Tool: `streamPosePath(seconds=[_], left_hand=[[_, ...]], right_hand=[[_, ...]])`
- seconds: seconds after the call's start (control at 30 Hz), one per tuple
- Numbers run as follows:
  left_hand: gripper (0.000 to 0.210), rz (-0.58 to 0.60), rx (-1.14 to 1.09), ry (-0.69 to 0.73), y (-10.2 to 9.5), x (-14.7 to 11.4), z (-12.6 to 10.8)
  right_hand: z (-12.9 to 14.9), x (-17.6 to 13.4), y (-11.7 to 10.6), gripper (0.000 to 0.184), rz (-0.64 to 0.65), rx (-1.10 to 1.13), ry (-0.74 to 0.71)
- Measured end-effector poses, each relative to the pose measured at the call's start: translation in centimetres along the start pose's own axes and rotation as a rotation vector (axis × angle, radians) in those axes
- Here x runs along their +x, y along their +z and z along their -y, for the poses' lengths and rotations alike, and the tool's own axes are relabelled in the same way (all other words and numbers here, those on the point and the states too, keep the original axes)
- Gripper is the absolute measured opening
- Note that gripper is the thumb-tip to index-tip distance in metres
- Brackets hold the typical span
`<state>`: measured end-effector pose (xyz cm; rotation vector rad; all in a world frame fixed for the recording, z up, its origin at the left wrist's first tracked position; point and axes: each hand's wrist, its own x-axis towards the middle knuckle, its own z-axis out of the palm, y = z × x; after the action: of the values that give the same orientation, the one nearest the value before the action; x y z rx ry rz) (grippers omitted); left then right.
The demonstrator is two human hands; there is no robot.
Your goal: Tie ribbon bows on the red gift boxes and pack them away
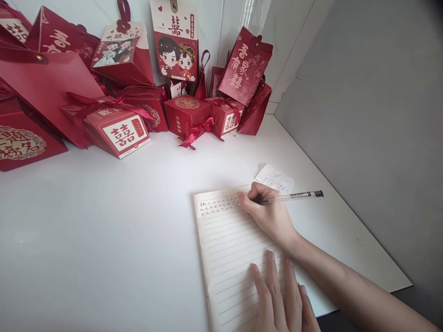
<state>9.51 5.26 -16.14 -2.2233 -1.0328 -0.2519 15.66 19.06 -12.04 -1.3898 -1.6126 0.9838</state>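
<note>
My right hand (272, 214) is closed around a clear-barrelled pen (294, 197) with a dark end, held over the upper part of a lined notebook (221, 258). The pen's tip is hidden behind my fingers. Rows of small handwritten marks fill the first few lines of the page. Lower on the same page my left hand (282, 295) lies flat, its fingers spread and pointing away from me. Just beyond my right hand a small white slip of paper (273, 177) with handwritten marks lies on the table, partly covered by that hand.
Red gift boxes crowd the table's back, among them a ribboned box (114, 127), a box with a bow (188, 115) and a tilted box (244, 67). A tiled wall (138, 9) stands behind. The white table (104, 240) ends at a grey surface (374, 115) on the right.
</note>
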Motion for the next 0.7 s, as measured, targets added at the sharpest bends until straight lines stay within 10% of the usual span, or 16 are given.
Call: streamPosePath(seconds=[0.7], left_hand=[[0.03, -0.332, -0.141, -0.296, 2.5, 0.6, -2.7]], right_hand=[[-0.2, 0.1, 0.1, 0.032, -0.01, -0.059, -0.024]])
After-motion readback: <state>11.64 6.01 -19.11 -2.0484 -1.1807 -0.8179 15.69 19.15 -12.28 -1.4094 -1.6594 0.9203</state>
